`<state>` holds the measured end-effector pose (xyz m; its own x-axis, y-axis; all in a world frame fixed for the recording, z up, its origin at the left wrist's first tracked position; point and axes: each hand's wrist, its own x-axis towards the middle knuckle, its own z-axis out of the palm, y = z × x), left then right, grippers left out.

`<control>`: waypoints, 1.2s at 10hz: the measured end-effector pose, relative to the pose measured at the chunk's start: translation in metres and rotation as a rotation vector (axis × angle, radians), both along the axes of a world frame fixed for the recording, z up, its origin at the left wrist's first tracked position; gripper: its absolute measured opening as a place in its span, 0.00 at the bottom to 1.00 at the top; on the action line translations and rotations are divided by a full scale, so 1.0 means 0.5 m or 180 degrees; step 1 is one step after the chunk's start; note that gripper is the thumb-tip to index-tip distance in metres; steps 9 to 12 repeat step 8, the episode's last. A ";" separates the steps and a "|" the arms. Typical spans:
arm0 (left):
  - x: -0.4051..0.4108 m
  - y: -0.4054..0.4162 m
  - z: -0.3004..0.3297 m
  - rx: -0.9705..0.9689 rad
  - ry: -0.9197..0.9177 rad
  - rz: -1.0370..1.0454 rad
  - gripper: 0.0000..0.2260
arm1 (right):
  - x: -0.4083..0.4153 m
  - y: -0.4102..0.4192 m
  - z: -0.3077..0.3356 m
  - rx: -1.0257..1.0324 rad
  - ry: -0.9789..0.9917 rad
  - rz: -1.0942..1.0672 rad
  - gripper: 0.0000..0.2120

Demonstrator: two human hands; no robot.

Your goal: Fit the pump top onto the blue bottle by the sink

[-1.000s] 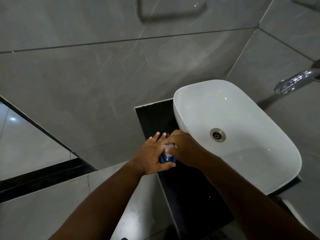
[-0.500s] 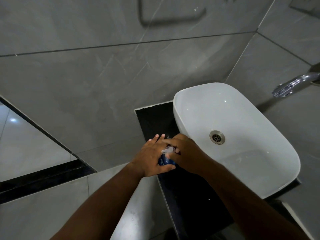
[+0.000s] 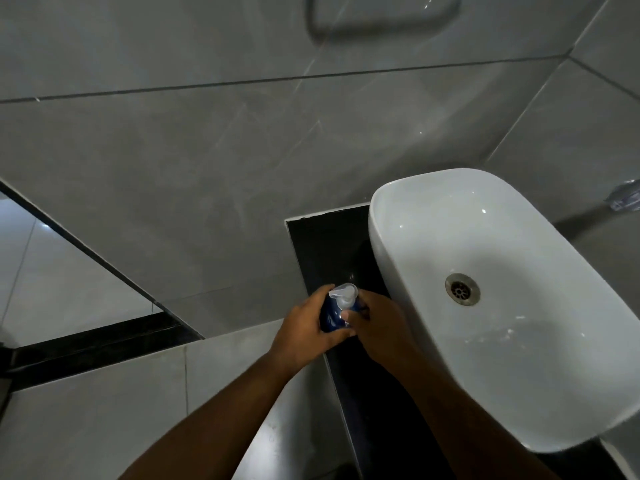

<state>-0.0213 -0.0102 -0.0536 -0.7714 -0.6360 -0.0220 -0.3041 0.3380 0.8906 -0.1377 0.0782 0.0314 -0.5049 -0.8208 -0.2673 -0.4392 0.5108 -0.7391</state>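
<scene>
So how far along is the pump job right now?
Looks done: the pump top sits on the blue bottle, which stands on the dark counter beside the sink. In hand: the left hand wraps the bottle and the right hand grips at the pump's collar. Left: tightening, probably; the fingers hide whether the collar is fully seated, so I can't confirm it.

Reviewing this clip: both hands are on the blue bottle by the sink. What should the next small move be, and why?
Probably a further twist of the collar by the right hand, with the left hand steadying the blue bottle. The pump top already sits on the neck, nozzle pointing away from the sink, but whether it is fully tightened cannot be seen under the fingers.
</scene>
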 end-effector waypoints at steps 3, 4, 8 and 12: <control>-0.096 -0.232 -0.023 0.0260 0.0272 0.0716 0.31 | -0.073 -0.252 -0.023 -0.0375 0.0361 -0.0186 0.09; -0.122 -0.292 -0.026 0.0243 0.0351 0.0859 0.30 | -0.096 -0.317 -0.032 -0.0444 0.0375 -0.0197 0.09; -0.136 -0.338 0.037 0.0239 -0.0058 0.0756 0.35 | -0.118 -0.347 0.150 -0.1949 -0.0528 -0.0735 0.12; -0.136 -0.338 0.037 0.0239 -0.0058 0.0756 0.35 | -0.118 -0.347 0.150 -0.1949 -0.0528 -0.0735 0.12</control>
